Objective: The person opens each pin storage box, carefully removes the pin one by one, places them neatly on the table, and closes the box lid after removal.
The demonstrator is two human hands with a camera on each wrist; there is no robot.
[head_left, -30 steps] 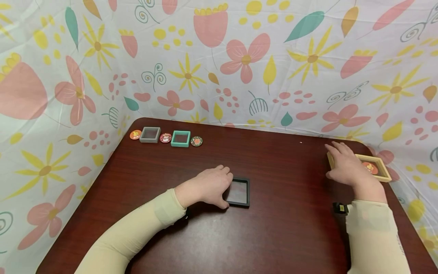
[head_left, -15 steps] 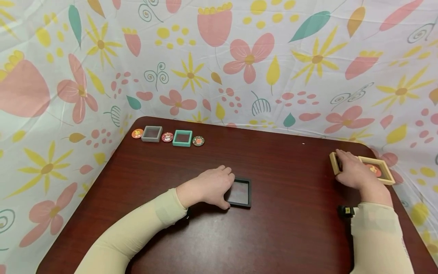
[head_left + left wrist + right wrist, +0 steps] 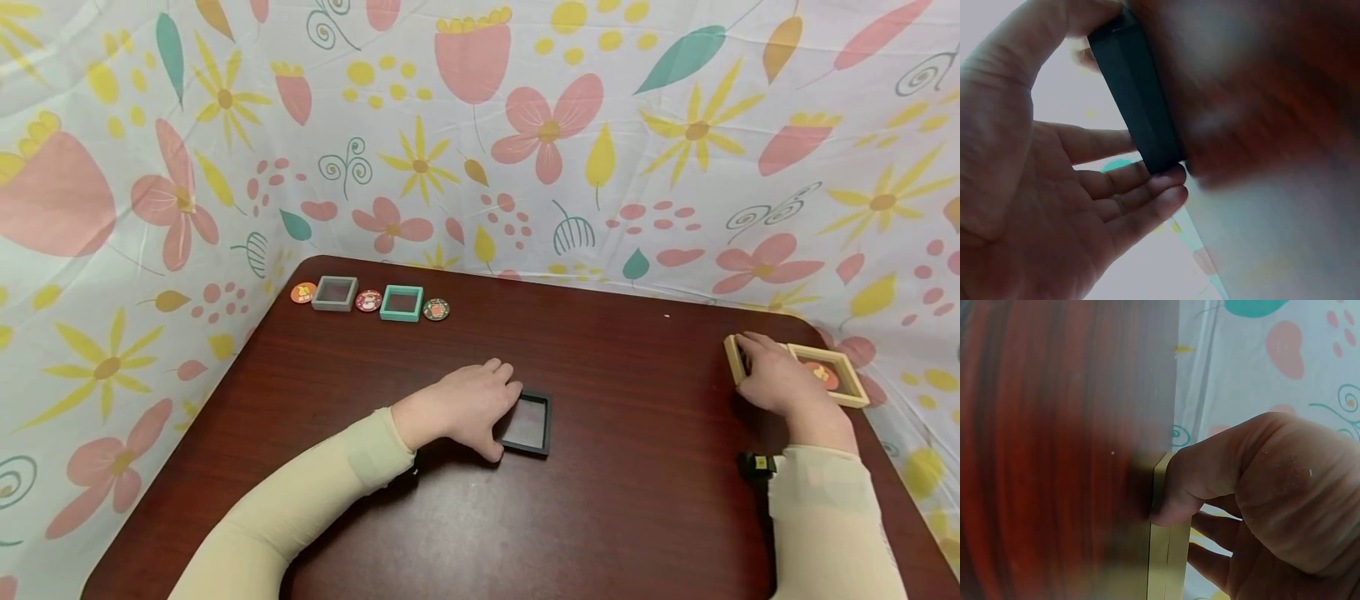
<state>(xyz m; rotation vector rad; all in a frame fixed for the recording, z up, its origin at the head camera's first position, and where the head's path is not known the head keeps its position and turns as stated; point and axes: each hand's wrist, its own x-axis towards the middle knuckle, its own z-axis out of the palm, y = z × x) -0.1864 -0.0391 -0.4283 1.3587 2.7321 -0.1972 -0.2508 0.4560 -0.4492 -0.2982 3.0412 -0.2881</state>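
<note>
Near the middle of the table, my left hand [image 3: 476,408] holds a black square display frame [image 3: 547,425] by its left side. In the left wrist view, the thumb and fingers reach opposite ends of the frame's dark edge [image 3: 1138,94]. At the far right, my right hand [image 3: 783,385] grips a pale yellow frame [image 3: 735,360], mostly hidden under it. The right wrist view has the thumb on this frame's edge [image 3: 1169,562], fingers behind. Right beside it lies another yellow frame part [image 3: 855,383] with an orange round badge [image 3: 827,375] inside; whether the two are joined is hidden.
Along the table's back left lie an orange badge [image 3: 303,292], a grey frame [image 3: 335,293], a red badge [image 3: 368,301], a teal frame [image 3: 402,303] and a green badge [image 3: 437,310]. A floral curtain [image 3: 465,167] hangs behind the table [image 3: 585,517].
My right hand has come down onto the left yellow frame and now grips it, its fingers closer together. The left hand stays at the black frame. The head view has shifted slightly.
</note>
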